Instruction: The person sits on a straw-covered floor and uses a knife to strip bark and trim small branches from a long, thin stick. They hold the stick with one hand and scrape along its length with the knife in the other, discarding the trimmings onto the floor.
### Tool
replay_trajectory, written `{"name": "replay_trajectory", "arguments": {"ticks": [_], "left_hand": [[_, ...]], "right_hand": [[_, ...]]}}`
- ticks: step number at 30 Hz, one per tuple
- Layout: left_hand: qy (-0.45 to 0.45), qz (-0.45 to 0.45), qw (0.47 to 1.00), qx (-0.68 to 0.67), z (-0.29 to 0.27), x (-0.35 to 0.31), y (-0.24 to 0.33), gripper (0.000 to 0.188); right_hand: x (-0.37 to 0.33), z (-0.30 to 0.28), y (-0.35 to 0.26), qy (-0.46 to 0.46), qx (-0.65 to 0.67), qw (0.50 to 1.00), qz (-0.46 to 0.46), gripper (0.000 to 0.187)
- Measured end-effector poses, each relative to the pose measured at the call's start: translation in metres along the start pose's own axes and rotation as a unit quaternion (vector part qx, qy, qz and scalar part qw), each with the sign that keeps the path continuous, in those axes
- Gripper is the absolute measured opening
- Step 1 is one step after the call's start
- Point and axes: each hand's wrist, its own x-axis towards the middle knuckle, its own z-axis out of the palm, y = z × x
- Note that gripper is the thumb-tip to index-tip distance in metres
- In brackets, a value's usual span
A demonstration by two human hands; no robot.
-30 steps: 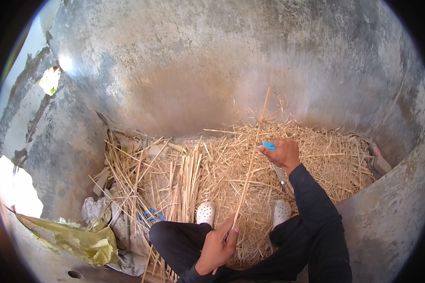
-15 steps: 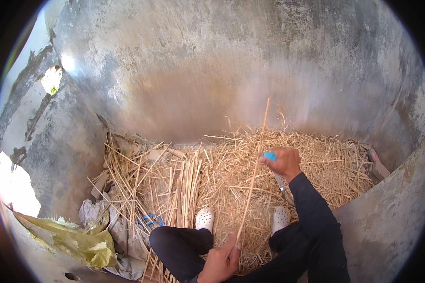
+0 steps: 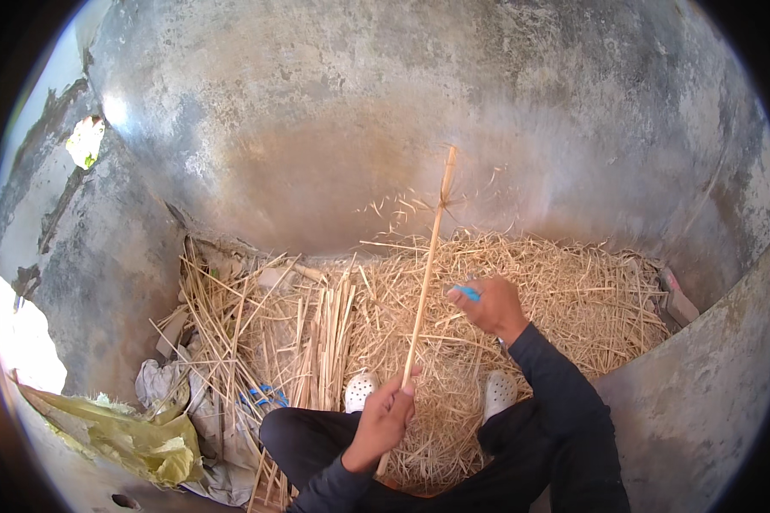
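My left hand (image 3: 383, 425) is closed around the lower part of a long, thin bamboo strip (image 3: 428, 282). The strip slants up and slightly right, toward the far wall, and its lower end pokes out below my hand. Thin curls fringe it near its thicker upper end. To the right of the strip, my right hand (image 3: 494, 308) grips a blue-handled tool (image 3: 468, 292), apparently a knife, whose blade is mostly hidden behind the hand and forearm. A small gap shows between this hand and the strip.
Straw-like shavings (image 3: 565, 299) cover the floor ahead and right. Loose bamboo strips (image 3: 327, 342) lie left of my white shoes (image 3: 361, 392). A yellowish torn sack (image 3: 120, 436) and grey cloth (image 3: 158, 383) lie at the left. Concrete walls (image 3: 359, 111) enclose the space.
My left hand has moved up and left along with the strip, whose thicker, fringed upper end now shows. My right hand has shifted slightly left and down, still holding the blue-handled tool.
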Motion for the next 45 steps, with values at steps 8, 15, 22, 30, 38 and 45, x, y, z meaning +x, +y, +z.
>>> {"name": "replay_trajectory", "arguments": {"ticks": [8,15,22,30,38,45], "left_hand": [[-0.056,0.057,0.997,-0.002,0.005,0.085,-0.030,0.035],[-0.011,0.146,0.981,0.127,-0.001,0.110,-0.040,0.034],[0.102,0.191,0.976,0.009,-0.044,0.149,-0.001,0.039],[0.252,0.480,0.792,0.282,-0.071,0.149,0.036,0.029],[0.234,0.492,0.667,0.508,-0.079,0.138,0.048,0.032],[0.215,0.288,0.672,0.648,-0.085,0.137,0.018,0.012]], "right_hand": [[0.001,0.033,-0.016,-0.060,0.418,0.898,0.128,0.029],[0.010,0.052,-0.016,-0.036,0.437,0.893,0.098,0.021],[0.017,0.051,-0.019,-0.055,0.313,0.946,0.059,0.026],[0.017,0.049,-0.016,-0.110,0.264,0.958,0.027,0.027],[0.013,0.042,-0.010,-0.045,0.030,0.994,-0.094,0.022],[0.017,0.017,0.006,0.009,-0.146,0.978,-0.150,0.030]]}}
